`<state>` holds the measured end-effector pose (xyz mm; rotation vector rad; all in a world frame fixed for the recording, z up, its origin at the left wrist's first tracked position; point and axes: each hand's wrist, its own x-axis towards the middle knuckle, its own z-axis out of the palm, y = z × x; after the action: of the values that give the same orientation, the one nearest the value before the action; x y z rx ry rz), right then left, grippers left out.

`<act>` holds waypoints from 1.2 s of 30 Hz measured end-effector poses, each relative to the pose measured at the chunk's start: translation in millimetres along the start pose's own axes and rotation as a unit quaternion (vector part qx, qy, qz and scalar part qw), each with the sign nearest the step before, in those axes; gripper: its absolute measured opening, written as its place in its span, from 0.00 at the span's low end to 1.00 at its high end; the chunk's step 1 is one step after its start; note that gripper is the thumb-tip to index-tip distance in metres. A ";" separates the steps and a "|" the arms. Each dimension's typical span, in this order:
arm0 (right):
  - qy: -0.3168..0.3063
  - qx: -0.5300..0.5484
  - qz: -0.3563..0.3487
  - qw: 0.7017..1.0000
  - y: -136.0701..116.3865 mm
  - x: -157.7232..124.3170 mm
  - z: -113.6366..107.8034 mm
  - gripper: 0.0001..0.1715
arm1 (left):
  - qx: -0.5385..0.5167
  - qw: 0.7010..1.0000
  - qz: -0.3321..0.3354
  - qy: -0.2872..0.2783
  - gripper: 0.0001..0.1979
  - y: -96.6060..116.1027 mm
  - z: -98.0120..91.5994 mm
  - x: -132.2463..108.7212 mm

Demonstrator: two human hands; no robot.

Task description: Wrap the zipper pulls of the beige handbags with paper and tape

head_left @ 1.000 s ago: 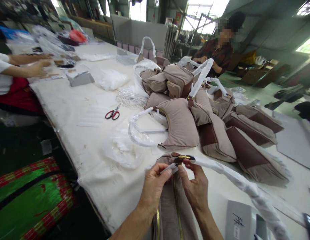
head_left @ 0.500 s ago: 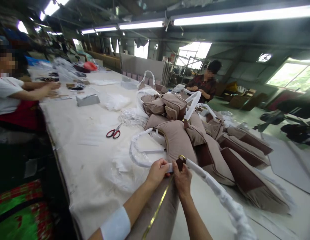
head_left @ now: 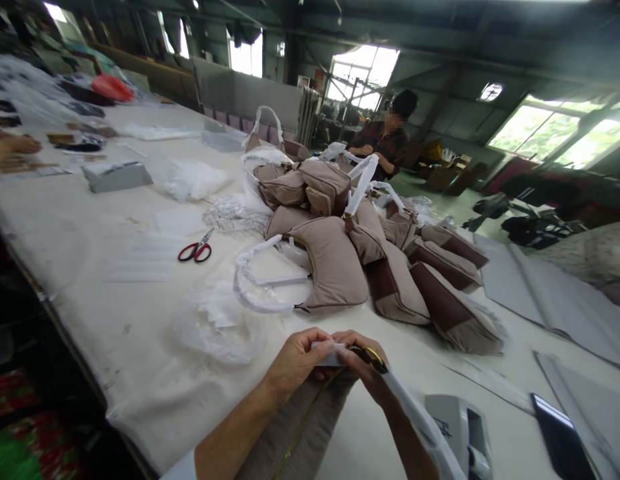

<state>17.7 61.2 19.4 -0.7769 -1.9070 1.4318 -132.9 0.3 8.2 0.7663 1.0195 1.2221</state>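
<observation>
A taupe handbag (head_left: 317,427) with a gold zipper lies below my hands at the near edge of the view. My left hand (head_left: 290,363) is closed, pinching a small white wrapping strip (head_left: 331,355) at the bag's top end. On the strip's other side, my right hand (head_left: 365,363) also has its fingers closed on it. Beside the right fingers are a dark leather tab and a gold ring (head_left: 377,360). From the ring, the white-wrapped strap (head_left: 415,413) runs down across my right forearm. What lies under the fingertips is partly hidden.
Ahead, several taupe and brown handbags (head_left: 335,267) are piled on the white table (head_left: 155,353). Red-handled scissors (head_left: 195,250) and clear plastic (head_left: 220,333) lie left. A grey device (head_left: 460,427) and a phone (head_left: 563,433) lie right. One person (head_left: 380,143) stands beyond; another's hand (head_left: 15,143) is far left.
My view has turned right and down, bringing the grey device and phone into sight. Both hands stay at the bag's end; the right fingers have shifted from the leather tab onto the white strip.
</observation>
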 end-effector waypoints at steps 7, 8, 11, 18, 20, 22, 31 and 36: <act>0.018 -0.008 -0.015 1.000 11.4 -4.1 -1.4 0.14 | 0.047 0.997 -0.017 0.057 0.12 -6.7 7.7 1.5; 0.013 -0.002 -0.012 1.000 12.6 -3.7 -2.7 0.14 | 0.068 0.996 0.011 0.065 0.11 -7.5 9.5 1.9; -0.001 0.009 -0.012 1.000 14.9 -2.5 -7.4 0.14 | 0.148 0.981 0.076 0.103 0.09 -10.2 14.3 1.8; -0.011 0.022 -0.048 0.999 18.5 -0.3 -9.9 0.13 | 0.089 0.991 0.026 0.097 0.11 -15.7 11.6 1.9; -0.021 0.013 -0.048 0.999 19.9 1.8 -8.2 0.13 | 0.055 0.993 0.000 0.102 0.12 -14.8 11.2 1.2; -0.026 0.007 -0.042 0.999 20.8 4.2 -6.4 0.13 | 0.048 0.990 0.002 0.132 0.11 -14.0 12.9 0.4; -0.041 -0.009 0.005 0.999 17.9 8.0 -8.2 0.13 | 0.075 0.976 0.050 0.200 0.05 -23.6 23.4 3.6; -0.048 0.028 -0.002 0.998 18.5 8.8 -7.5 0.12 | 0.090 0.975 0.062 0.194 0.04 -21.8 22.6 -0.9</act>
<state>19.5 76.8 4.3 -0.6897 -1.9299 1.5371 -103.7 -3.9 -2.7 0.7549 1.4352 1.4356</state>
